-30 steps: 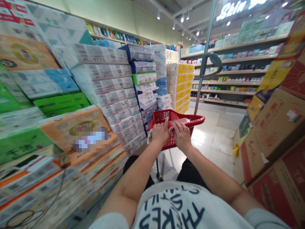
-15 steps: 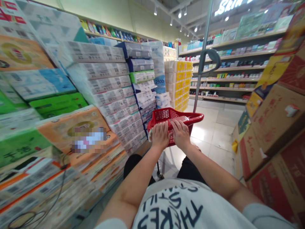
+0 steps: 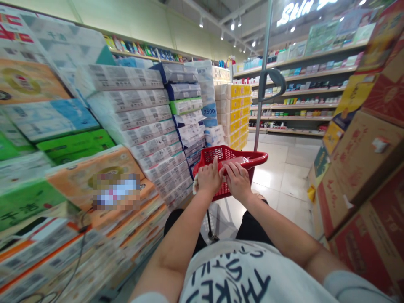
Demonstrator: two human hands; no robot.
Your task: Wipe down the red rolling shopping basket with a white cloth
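A red plastic shopping cart (image 3: 257,159) with a perforated basket stands right in front of my body. Its near rim, which has a handle panel, runs under both hands. My left hand (image 3: 209,180) rests over the left part of this handle, its fingers curled on it except for one that sticks up. Close beside it, my right hand (image 3: 239,181) is wrapped over the handle, its fingers on top. Something whitish and textured shows at the outer edge of my left hand; I cannot make out what it is. The inside of the basket is mostly hidden.
Tall stacks of packaged tissue (image 3: 142,118) line the left side, and a cable (image 3: 82,244) hangs over them. Cardboard boxes (image 3: 360,164) are piled on the right. A metal pole (image 3: 260,113) rises beyond the cart, before stocked shelves (image 3: 296,105).
One finger of my left hand has lifted from the handle. The view has tilted up slightly, so the surroundings sit a little lower and further left. Both hands stay on the cart.
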